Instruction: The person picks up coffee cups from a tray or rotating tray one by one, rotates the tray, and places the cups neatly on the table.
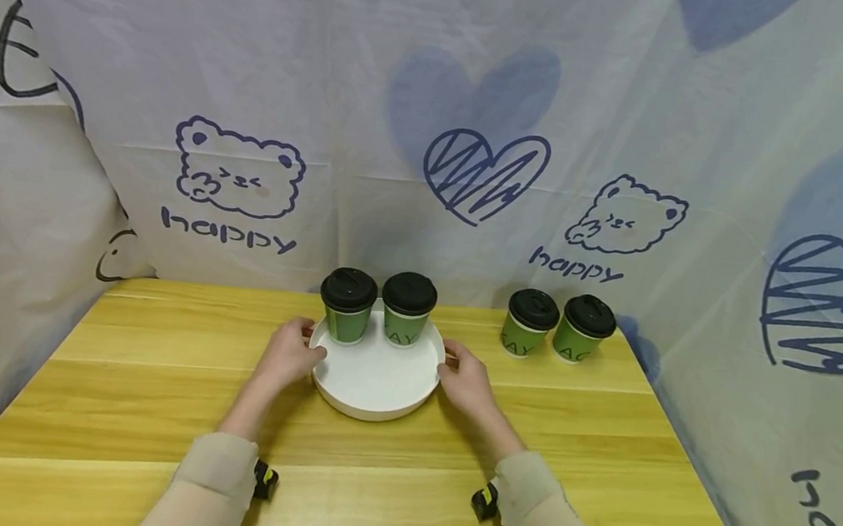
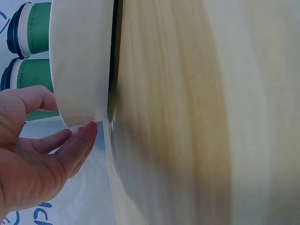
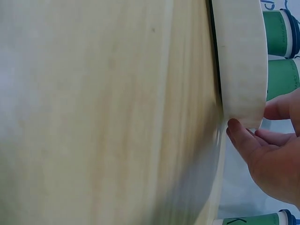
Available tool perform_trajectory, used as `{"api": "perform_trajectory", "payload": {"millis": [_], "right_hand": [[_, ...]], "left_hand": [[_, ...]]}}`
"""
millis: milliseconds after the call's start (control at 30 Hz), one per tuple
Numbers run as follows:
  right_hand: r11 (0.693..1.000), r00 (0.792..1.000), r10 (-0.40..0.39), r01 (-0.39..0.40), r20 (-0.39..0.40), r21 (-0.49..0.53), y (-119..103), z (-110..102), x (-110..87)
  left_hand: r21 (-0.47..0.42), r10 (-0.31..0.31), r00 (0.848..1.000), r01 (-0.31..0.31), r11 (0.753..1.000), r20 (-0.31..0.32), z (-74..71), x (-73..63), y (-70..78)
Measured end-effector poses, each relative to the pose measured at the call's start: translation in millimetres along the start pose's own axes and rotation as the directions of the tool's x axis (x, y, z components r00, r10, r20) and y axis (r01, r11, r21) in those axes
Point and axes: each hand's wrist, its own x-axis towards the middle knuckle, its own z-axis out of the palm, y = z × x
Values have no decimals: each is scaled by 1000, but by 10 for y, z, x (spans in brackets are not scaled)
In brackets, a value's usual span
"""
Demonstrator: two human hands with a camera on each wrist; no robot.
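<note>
A round white tray [image 1: 374, 380] with a low wall is at the far middle of the wooden table. Two green paper cups with black lids, a left one [image 1: 347, 323] and a right one [image 1: 404, 327], stand upright towards its back. My left hand [image 1: 291, 354] grips the tray's left edge, thumb over the rim and fingers against the outer wall. On the opposite edge my right hand [image 1: 467, 380] pinches the rim likewise. Both wrist views show the tray wall between thumb and fingers, with a dark line beneath the wall; whether the tray touches the table I cannot tell.
Two more lidded green cups, one [image 1: 524, 337] beside the other [image 1: 578, 341], stand at the table's far right. A white printed cloth [image 1: 362, 82] hangs behind the wooden table [image 1: 371, 492] and along both sides.
</note>
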Motion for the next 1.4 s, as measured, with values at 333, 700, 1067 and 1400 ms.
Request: {"api": "perform_trajectory", "payload": {"millis": [333, 700, 1067, 1400], "right_hand": [[1000, 1000, 9, -9, -5, 8, -39, 10, -91], [1000, 1000, -2, 2, 4, 13, -60, 15, -193], [998, 997, 32, -28, -65, 65, -89, 0, -199], [998, 998, 23, -20, -56, 68, -44, -14, -117]], "left_hand": [[-12, -34, 999, 34, 999, 14, -11, -96, 15], [0, -9, 1000, 9, 1000, 12, 37, -142, -22], [-24, -20, 1000, 20, 999, 17, 52, -119, -28], [-8, -32, 999, 32, 999, 30, 38, -60, -51]]}}
